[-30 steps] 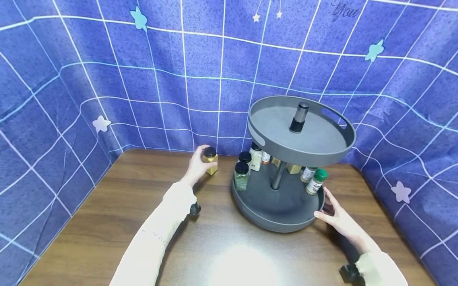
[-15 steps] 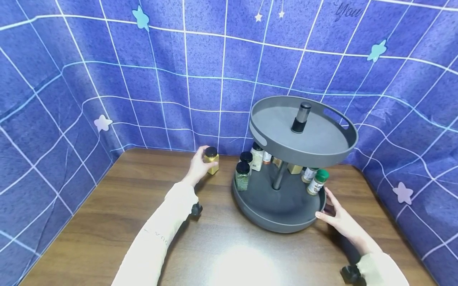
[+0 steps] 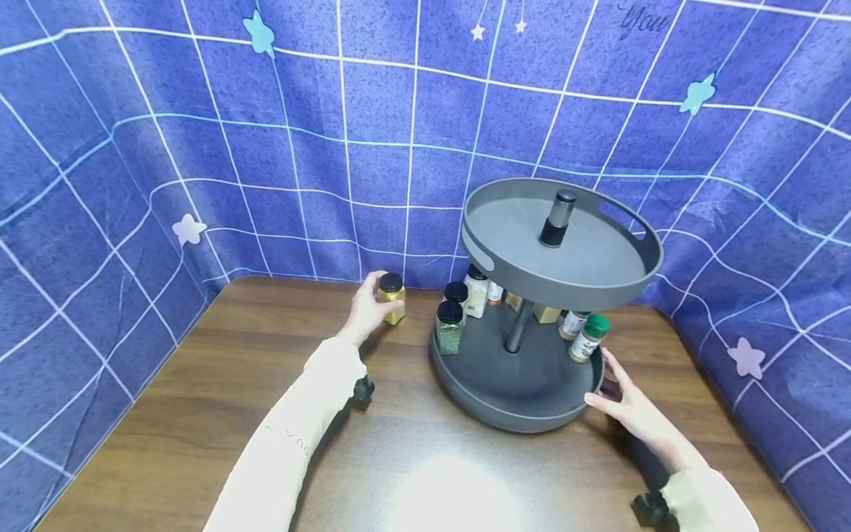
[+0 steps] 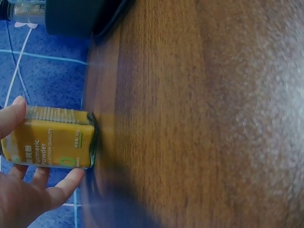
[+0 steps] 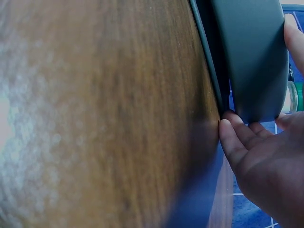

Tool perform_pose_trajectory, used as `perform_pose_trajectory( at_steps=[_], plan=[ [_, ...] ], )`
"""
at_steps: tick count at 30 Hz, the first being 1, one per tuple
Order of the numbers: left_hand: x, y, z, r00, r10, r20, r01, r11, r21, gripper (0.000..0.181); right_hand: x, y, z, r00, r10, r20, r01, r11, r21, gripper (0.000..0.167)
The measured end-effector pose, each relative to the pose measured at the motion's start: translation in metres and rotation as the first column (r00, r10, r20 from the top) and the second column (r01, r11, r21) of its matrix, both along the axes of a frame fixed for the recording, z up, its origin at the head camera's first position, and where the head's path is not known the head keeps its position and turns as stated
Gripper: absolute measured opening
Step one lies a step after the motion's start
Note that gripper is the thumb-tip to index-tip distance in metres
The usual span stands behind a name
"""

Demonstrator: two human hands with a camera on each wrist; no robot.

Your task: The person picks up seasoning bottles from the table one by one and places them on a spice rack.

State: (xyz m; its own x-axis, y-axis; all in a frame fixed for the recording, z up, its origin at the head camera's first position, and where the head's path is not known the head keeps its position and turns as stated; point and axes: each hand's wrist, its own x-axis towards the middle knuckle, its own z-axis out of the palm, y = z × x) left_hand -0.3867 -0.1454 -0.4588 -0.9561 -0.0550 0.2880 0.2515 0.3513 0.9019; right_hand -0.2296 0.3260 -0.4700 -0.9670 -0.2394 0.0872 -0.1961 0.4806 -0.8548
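My left hand (image 3: pixel 366 310) holds a jar of turmeric powder (image 3: pixel 394 304) with a black lid, standing upright at the back of the table. In the left wrist view the thumb is on one side of the turmeric jar (image 4: pixel 52 142) and the fingers on the other. My right hand (image 3: pixel 628 408) grips the lower tray's rim at the right of a grey two-tier turntable (image 3: pixel 512 423). In the right wrist view, the thumb lies over the edge of the grey tray (image 5: pixel 256 57), with fingers at its outer side and base.
On the lower tier stand a green herb jar (image 3: pixel 448 336), a white-filled jar (image 3: pixel 476 295), a green-lidded spice bottle (image 3: pixel 585 347) and several others, partly hidden by the upper tray (image 3: pixel 518 222). A blue patterned cloth (image 3: pixel 299 148) hangs behind the wooden table (image 3: pixel 266 347).
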Motion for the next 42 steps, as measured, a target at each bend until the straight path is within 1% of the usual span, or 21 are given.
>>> perform_pose_trajectory(
  at_steps=[7, 11, 20, 28, 34, 36, 39, 42],
  plan=[
    [0.002, -0.002, 0.004, 1.000, 0.010, -0.007, -0.010, 1.000, 0.004, 0.062, 0.000, -0.001, 0.000, 1.000, -0.005, -0.003, 0.005, 1.000, 0.000, 0.087],
    [0.004, -0.003, 0.006, 1.000, 0.021, 0.002, -0.021, 1.000, -0.003, 0.062, 0.000, -0.002, 0.000, 1.000, -0.004, -0.003, 0.004, 1.000, -0.002, 0.087],
    [0.004, -0.007, 0.015, 1.000, 0.028, -0.002, -0.028, 0.999, -0.040, 0.063, 0.000, 0.000, -0.002, 1.000, 0.001, -0.003, -0.001, 1.000, -0.011, 0.087],
    [0.008, -0.007, 0.029, 0.999, 0.026, 0.026, -0.026, 0.999, -0.025, 0.065, -0.001, 0.000, -0.003, 1.000, -0.002, -0.002, 0.002, 1.000, 0.003, 0.087],
    [0.014, -0.005, 0.043, 1.000, 0.028, 0.013, -0.027, 1.000, -0.013, 0.062, -0.001, 0.000, -0.003, 1.000, -0.005, 0.002, 0.005, 1.000, 0.010, 0.087],
    [0.016, -0.004, 0.047, 1.000, 0.019, 0.007, -0.018, 1.000, -0.006, 0.062, -0.001, 0.001, -0.002, 1.000, -0.005, 0.005, 0.005, 1.000, 0.008, 0.087],
    [0.018, -0.003, 0.053, 1.000, -0.005, 0.001, 0.005, 1.000, 0.026, 0.061, -0.001, 0.001, -0.002, 1.000, -0.004, 0.006, 0.004, 1.000, 0.001, 0.087],
    [0.019, -0.002, 0.058, 1.000, -0.023, -0.001, 0.023, 0.999, 0.047, 0.062, -0.001, 0.001, -0.002, 1.000, -0.002, -0.001, 0.002, 1.000, -0.007, 0.087]
  ],
)
